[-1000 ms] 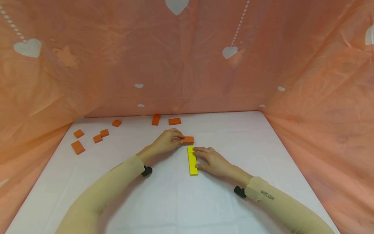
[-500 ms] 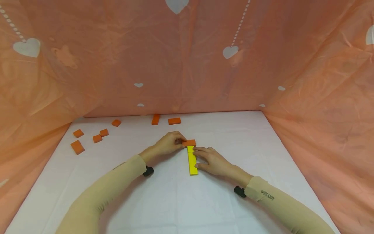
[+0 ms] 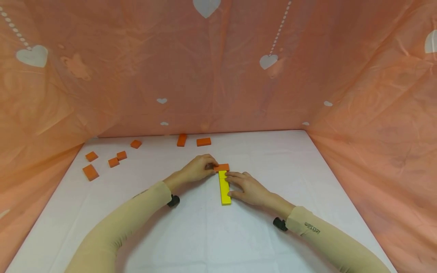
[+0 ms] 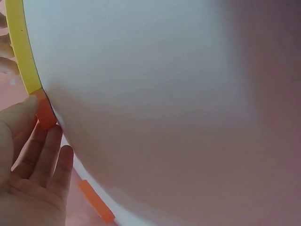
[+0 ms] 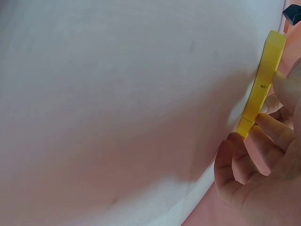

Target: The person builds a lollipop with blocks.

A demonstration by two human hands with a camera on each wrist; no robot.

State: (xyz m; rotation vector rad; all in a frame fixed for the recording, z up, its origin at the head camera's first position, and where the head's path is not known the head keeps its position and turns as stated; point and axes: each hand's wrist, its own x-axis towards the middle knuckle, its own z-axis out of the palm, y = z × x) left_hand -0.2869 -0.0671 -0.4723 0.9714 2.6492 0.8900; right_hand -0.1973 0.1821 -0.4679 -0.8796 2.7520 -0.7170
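Observation:
A long yellow block (image 3: pixel 224 192) and a short yellow block (image 3: pixel 222 174) lie end to end in a line on the white table. At their far end an orange block (image 3: pixel 223 167) lies crosswise, meeting the short yellow one in the left wrist view. My left hand (image 3: pixel 197 167) pinches the orange block's left end between thumb and fingers. From the right, my right hand (image 3: pixel 252 189) touches the yellow blocks, fingertips at the short one and thumb along the long one. The right wrist view shows the thumb against the long yellow block's (image 5: pixel 265 80) side.
Two orange blocks, one upright to the view (image 3: pixel 182 140) and one sideways (image 3: pixel 203 141), lie near the white table's (image 3: pixel 164 235) back edge. Several smaller orange pieces and a larger orange block (image 3: pixel 90 172) are scattered at the left. A pink curtain (image 3: pixel 211 83) encloses the table.
My left hand has drawn the orange block slightly right and nearer, up to the far end of the yellow blocks. The right hand has stayed in place.

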